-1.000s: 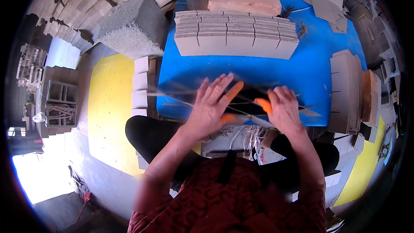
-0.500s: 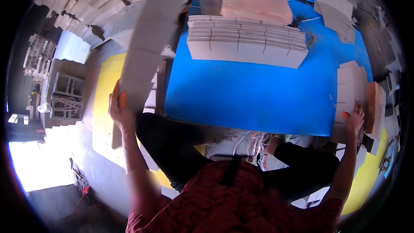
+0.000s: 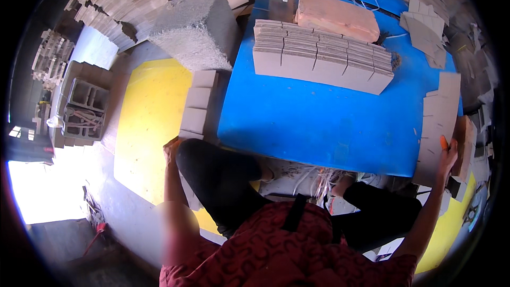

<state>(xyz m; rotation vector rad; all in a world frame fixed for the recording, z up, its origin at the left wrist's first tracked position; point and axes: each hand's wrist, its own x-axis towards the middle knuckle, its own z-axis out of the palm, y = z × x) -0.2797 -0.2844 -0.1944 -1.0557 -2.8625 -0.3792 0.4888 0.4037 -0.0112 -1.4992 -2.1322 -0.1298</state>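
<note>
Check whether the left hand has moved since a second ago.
Yes, leftward: the left hand was over the blue tabletop and is now out beyond that tabletop's left edge.

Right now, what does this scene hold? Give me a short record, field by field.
Left hand: beside the left knee; grip unclear
Right hand: touching the slotted cardboard at the blue tabletop's right edge
On tabletop: cardboard stack, with a reddish block behind it
Left of reddish block: yellow-lidded jar
Far left: rough grey block, yellow sheet
</note>
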